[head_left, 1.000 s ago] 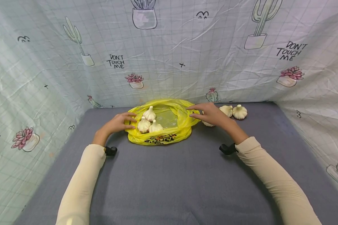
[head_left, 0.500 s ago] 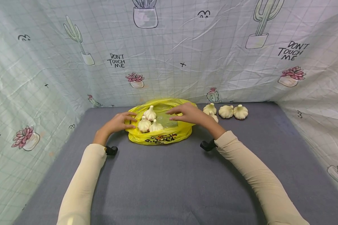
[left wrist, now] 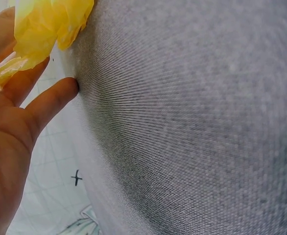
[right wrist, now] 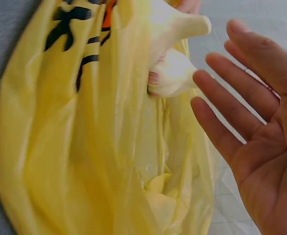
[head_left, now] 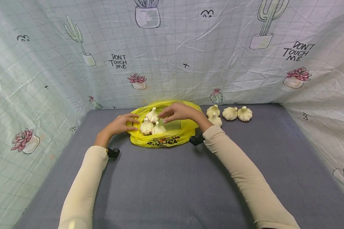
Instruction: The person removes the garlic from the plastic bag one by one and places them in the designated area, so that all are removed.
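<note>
Grey cloth, garlic in bag, between hands

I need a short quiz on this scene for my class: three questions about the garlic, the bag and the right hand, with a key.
1. In the head view, how many garlic bulbs show inside the yellow bag?
2. The right hand is: (a) holding a bulb; (b) empty; (c) gripping the bag.
3. True or false: the loose bulbs lie to the right of the bag.

Key: 1. three; 2. b; 3. true.
</note>
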Motion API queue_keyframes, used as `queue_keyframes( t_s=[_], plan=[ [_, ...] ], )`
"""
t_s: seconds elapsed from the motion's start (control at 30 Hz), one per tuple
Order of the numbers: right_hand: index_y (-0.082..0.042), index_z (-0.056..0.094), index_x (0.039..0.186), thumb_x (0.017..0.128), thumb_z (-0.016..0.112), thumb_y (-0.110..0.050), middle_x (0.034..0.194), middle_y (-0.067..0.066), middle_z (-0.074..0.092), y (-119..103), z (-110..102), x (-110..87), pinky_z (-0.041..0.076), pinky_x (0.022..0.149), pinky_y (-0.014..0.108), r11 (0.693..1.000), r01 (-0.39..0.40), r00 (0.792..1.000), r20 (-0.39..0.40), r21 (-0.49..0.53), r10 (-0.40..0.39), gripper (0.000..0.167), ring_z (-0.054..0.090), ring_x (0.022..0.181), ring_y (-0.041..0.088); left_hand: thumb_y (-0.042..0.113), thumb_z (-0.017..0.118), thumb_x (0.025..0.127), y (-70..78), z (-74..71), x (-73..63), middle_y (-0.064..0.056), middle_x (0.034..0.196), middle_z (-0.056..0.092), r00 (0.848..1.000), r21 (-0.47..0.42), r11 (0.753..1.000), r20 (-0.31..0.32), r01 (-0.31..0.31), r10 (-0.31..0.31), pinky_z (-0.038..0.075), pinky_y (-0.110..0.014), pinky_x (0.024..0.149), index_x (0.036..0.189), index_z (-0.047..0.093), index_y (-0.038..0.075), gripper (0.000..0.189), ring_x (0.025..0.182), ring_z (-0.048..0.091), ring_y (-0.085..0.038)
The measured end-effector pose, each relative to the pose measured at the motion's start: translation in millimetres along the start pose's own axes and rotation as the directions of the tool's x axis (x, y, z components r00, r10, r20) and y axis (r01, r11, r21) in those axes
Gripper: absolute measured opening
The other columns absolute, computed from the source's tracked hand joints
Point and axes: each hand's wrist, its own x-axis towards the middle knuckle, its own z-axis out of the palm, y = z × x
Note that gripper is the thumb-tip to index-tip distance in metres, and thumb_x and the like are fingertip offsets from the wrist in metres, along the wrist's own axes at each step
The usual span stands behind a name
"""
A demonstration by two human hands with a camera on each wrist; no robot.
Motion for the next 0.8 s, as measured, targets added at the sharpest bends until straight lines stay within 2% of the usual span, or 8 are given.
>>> queue_keyframes(
  t_s=[0.2,0.4,0.6,0.8],
  plan=[
    [-0.009,0.069,0.133,0.096,0.073,-0.022,0.129,0.001,0.070,8.7,3.4,12.6,0.053,0.098,0.029,0.985,-0.029,0.999,0.040,0.172,0.022,0.039,0.066,0.117,0.013,0.026,0.076,0.094,-0.8,0.4,0.0,-0.017,0.151,0.050,1.000,0.011,1.000,-0.008,-0.013,0.013,0.032,-0.062,0.114,0.127,0.072,0.003,0.041,0.143,0.038,-0.043],
    [-0.006,0.071,0.130,0.096,0.073,-0.017,0.130,0.006,0.070,14.7,11.8,22.5,0.053,0.099,0.032,0.957,-0.009,0.997,0.075,0.288,-0.013,0.035,0.067,0.116,0.015,0.025,0.077,0.093,0.0,-0.3,-0.9,-0.018,0.150,0.051,1.000,0.014,1.000,-0.012,-0.020,0.020,0.033,-0.062,0.114,0.127,0.072,0.002,0.041,0.142,0.040,-0.043],
    [-0.002,0.070,0.130,0.096,0.072,-0.014,0.133,0.013,0.067,17.8,18.2,30.6,0.053,0.100,0.034,0.932,-0.019,0.996,0.087,0.361,-0.014,0.036,0.066,0.117,0.019,0.027,0.076,0.093,-2.0,0.0,-0.9,-0.017,0.150,0.051,0.999,0.028,0.999,-0.017,-0.033,0.034,0.032,-0.062,0.114,0.128,0.071,0.003,0.042,0.142,0.040,-0.043],
    [0.002,0.070,0.126,0.095,0.074,-0.012,0.132,0.015,0.068,21.1,22.7,34.4,0.054,0.098,0.034,0.921,-0.024,0.997,0.076,0.388,-0.006,0.034,0.067,0.116,0.019,0.027,0.076,0.093,-3.2,0.1,-1.4,-0.017,0.150,0.051,0.999,0.023,0.999,-0.016,-0.029,0.030,0.032,-0.062,0.114,0.128,0.071,0.004,0.042,0.142,0.040,-0.043]
  ],
)
